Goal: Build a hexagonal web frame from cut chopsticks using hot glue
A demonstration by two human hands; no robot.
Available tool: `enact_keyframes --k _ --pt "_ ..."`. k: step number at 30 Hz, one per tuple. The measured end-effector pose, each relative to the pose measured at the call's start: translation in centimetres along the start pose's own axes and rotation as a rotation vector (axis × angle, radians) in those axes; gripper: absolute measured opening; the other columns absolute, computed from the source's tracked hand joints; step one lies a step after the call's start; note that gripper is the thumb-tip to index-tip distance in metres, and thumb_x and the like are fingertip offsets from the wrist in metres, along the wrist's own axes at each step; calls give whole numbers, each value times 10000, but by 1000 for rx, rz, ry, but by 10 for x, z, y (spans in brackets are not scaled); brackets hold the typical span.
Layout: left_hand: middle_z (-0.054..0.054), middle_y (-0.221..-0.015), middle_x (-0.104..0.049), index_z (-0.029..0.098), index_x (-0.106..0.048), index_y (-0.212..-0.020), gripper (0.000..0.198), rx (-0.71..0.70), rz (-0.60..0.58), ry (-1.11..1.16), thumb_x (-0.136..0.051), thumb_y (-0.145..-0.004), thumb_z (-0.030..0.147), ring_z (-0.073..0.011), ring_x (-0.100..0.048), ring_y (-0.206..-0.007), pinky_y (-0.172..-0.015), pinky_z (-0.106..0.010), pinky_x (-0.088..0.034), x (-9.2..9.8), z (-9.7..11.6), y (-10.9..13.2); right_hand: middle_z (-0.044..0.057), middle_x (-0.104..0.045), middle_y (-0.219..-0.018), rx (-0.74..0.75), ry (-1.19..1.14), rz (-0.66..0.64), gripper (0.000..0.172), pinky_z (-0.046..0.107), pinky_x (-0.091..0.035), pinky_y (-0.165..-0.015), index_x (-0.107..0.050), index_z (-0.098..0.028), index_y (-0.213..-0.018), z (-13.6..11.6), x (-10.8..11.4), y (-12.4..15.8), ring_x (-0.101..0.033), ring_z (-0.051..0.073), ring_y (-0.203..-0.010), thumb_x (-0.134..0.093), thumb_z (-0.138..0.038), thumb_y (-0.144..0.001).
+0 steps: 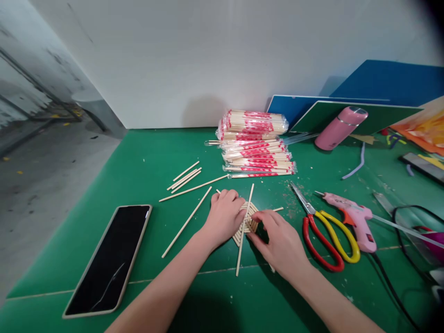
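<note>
Phone: one, dark-screened (111,259), lay left of the forearms on the green counter (194,296).
Right hand: palm down, forearm cut off below; thumb and index finger stood apart at the work's right side, though it could not be told whether they clamped it (277,233).
Woven stick piece: one, on the counter between both hands, its edges largely hidden beneath them (249,226).
Crossing stick: one, lying aslant over the piece (239,259).
Left hand: knuckles up, fingers bent close together over the piece's left side; tips hidden, so their grip could not be told (224,213).
Scissors: one pair, red and yellow handles, right of the right hand (310,210).
Glue gun: one, pink, beside the scissors; its cord ran out of view (350,212).
Loose sticks: two long, the nearer (186,222) left of the left hand; about four short ones (186,172) beyond.
Wrapped stick packets: many, overlapping too much to count (256,148).
Bottle: one, pink, tilted (340,129).
Boards: green (315,118) and blue (391,83), partly overlapping.
</note>
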State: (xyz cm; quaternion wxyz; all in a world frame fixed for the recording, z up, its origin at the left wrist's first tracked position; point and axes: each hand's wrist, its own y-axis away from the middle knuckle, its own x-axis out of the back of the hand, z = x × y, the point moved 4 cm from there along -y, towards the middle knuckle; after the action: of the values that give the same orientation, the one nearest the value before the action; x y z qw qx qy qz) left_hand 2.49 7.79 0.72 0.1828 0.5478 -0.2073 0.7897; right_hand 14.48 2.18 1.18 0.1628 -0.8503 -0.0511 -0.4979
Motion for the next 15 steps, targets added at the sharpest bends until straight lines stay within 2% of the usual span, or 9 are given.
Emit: enact_keyframes --k 6,11,15 --pt "-71 -1001 -525 187 -516 -1040 256 -17 9 45 -431 -820 287 -222 -444 -954 -808 -413 -314 7 2 8 32 -537 -890 -171 -179 38 229 275 -435 -675 -462 -199 -974 5 -2 14 -503 158 -789 -517 -192 -751" --pt "-21 -1093 -548 246 -570 -938 194 -180 42 130 -400 -846 226 -198 -431 -1067 -878 -410 -267 13 10 27 22 -522 -870 -219 -308 54 199 266 -418 -673 -479 -206 -962 9 -5 18 -485 144 -767 -498 -179 -766" --pt "-6 -1147 -554 251 -559 -1003 212 -253 55 117 -441 -829 230 -205 -415 -1132 -963 -435 -165 7 14 39 19 -519 -872 -226 -327 55 185 263 -412 -673 -487 -208 -943 10 -5 18 -481 139 -760 -495 -165 -764"
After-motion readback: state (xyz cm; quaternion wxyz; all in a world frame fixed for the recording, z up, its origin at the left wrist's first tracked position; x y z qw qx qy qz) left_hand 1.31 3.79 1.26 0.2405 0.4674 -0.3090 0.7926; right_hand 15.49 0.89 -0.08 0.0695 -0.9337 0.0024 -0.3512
